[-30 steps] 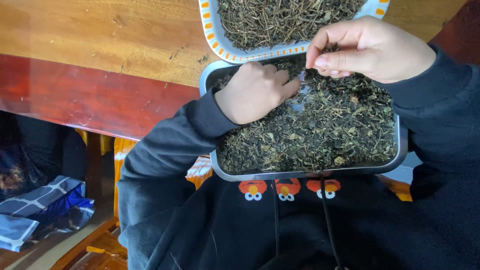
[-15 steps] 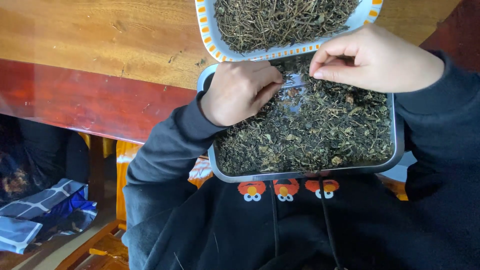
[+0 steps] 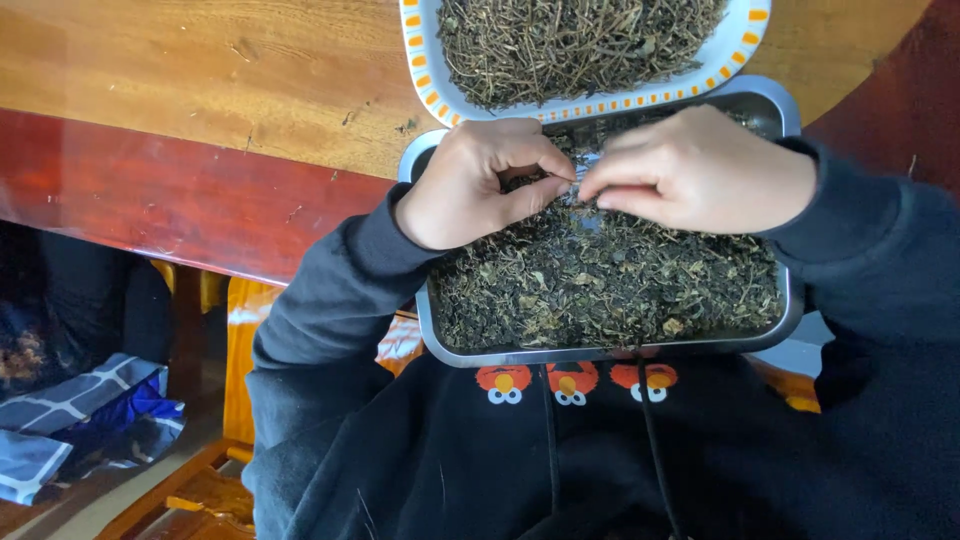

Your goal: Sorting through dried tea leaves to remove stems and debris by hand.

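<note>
A metal tray (image 3: 600, 354) rests on my lap against the table edge, filled with dried dark green leaves (image 3: 610, 285). My left hand (image 3: 480, 185) and my right hand (image 3: 700, 170) meet over the tray's far part, fingertips pinched together on a small bit of dried leaf between them. Just beyond the hands, on the table, sits a white dish (image 3: 430, 75) with an orange-checked rim, heaped with thin dried stems (image 3: 575, 45).
The wooden table (image 3: 180, 90) has a dark red front edge (image 3: 150, 200). Below left, a wooden chair frame (image 3: 240, 340) and a blue and grey checked cloth (image 3: 70, 420) lie near the floor. My dark sweatshirt shows small red cartoon faces (image 3: 570, 382).
My right hand came down and left from the white dish's rim to the tray. The left hand turned its fingertips to meet it, and both now pinch at the same spot.
</note>
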